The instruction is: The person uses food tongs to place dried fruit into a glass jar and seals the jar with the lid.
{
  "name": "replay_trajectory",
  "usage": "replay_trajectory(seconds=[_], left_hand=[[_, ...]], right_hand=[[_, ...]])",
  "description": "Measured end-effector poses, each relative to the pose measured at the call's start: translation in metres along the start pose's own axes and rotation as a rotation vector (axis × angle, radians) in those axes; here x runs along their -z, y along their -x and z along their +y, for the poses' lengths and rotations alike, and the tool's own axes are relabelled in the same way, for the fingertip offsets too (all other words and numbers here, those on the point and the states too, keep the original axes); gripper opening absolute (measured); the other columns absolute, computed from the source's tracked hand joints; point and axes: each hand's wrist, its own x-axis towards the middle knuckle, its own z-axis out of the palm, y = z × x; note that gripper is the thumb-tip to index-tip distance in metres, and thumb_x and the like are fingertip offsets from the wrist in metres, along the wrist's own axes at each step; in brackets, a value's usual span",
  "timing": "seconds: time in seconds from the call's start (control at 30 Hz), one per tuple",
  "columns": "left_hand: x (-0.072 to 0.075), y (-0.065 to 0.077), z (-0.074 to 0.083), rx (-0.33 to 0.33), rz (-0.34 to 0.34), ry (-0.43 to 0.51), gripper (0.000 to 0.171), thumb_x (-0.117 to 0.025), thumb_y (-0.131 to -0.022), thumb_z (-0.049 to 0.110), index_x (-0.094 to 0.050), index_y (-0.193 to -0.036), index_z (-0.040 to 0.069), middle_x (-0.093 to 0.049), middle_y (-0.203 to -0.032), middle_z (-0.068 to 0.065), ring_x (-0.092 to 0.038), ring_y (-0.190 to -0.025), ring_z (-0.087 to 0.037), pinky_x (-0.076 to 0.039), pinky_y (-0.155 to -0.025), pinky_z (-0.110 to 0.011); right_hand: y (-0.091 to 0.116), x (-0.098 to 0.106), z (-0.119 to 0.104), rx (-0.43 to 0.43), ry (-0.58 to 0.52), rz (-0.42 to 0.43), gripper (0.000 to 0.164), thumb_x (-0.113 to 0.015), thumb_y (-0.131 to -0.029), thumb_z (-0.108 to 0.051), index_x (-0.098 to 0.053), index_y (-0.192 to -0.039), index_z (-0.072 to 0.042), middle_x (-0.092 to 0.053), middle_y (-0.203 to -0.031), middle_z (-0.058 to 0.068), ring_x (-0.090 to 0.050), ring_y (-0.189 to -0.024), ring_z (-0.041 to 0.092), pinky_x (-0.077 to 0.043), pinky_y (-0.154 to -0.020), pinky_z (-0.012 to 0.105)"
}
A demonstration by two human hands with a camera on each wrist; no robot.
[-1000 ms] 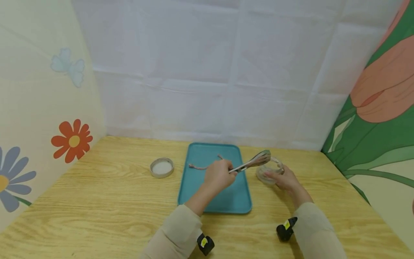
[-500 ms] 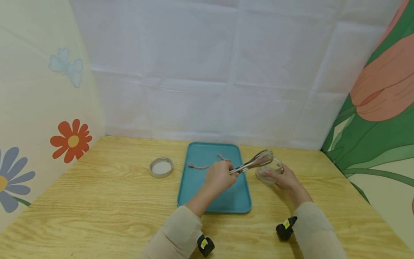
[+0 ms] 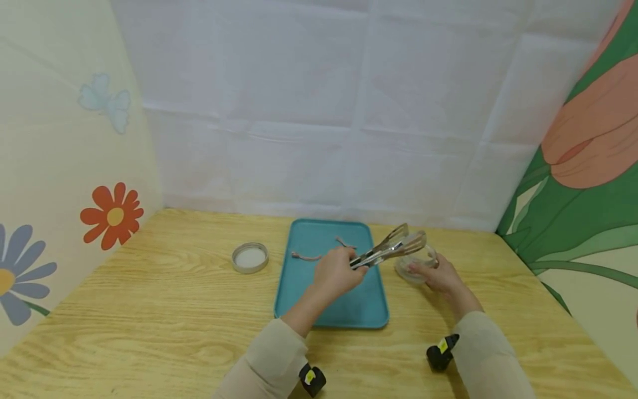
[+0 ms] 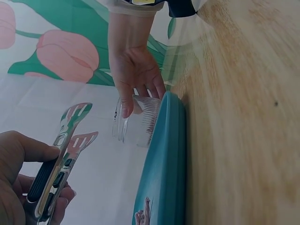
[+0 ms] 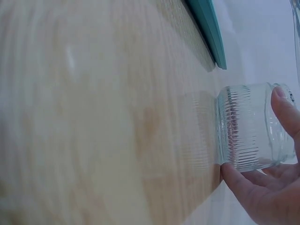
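Observation:
My left hand [image 3: 340, 272] grips a pair of metal tongs [image 3: 389, 248] over the tray's right side. The tongs' slotted ends stand apart with nothing between them, and in the head view they overlap the jar's mouth. My right hand [image 3: 441, 277] holds a clear glass jar [image 5: 246, 126] upright on the table, thumb on the near side and fingers round the far side. Something reddish shows through the jar's ribbed lower wall. Two short twisted cord-like pieces lie on the blue tray [image 3: 349, 316]: one piece [image 3: 305, 256] at the left, another piece [image 3: 345, 243] near the back.
A round lid [image 3: 250, 258] with a pale inside lies left of the tray on the wooden table [image 3: 174, 310]. A white cloth wall [image 3: 299, 111] closes off the back. Flower-patterned panels stand at both sides.
The tongs' ends, together one second ago, have spread wide apart in my left hand, which has hardly moved. My right hand and the jar have stayed in place.

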Motion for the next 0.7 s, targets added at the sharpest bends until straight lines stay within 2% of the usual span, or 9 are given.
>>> replay_trajectory(seconds=[0.27,0.53,0.7], left_hand=[[0.008,0.005,-0.008,-0.031,0.021,0.026,0.019,-0.063,-0.076,0.032,-0.062,-0.076,0.014,-0.049,-0.061,0.007,-0.045,-0.049,-0.01,-0.036,-0.041,-0.025],[0.02,0.009,-0.021,0.0,0.023,0.045,0.022,-0.063,-0.077,0.034,-0.06,-0.074,0.012,-0.049,-0.062,0.004,-0.045,-0.049,-0.013,-0.036,-0.041,-0.027],[0.028,0.012,-0.029,0.021,0.049,0.008,0.027,-0.062,-0.077,0.039,-0.06,-0.077,0.012,-0.05,-0.064,0.004,-0.044,-0.05,-0.013,-0.036,-0.046,-0.031]], right_hand=[[0.0,0.0,0.0,-0.003,-0.018,-0.004,0.085,-0.062,-0.08,-0.029,-0.007,-0.136,0.003,-0.021,-0.132,0.028,-0.032,-0.115,0.035,-0.028,-0.091,0.045],[-0.001,0.0,0.001,-0.007,0.001,0.0,0.087,-0.062,-0.08,-0.031,-0.006,-0.136,0.003,-0.016,-0.133,0.03,-0.03,-0.116,0.035,-0.031,-0.089,0.044],[0.0,0.001,0.0,-0.009,0.031,0.003,0.087,-0.061,-0.08,-0.033,-0.005,-0.136,0.004,-0.015,-0.133,0.031,-0.029,-0.116,0.037,-0.032,-0.088,0.044]])
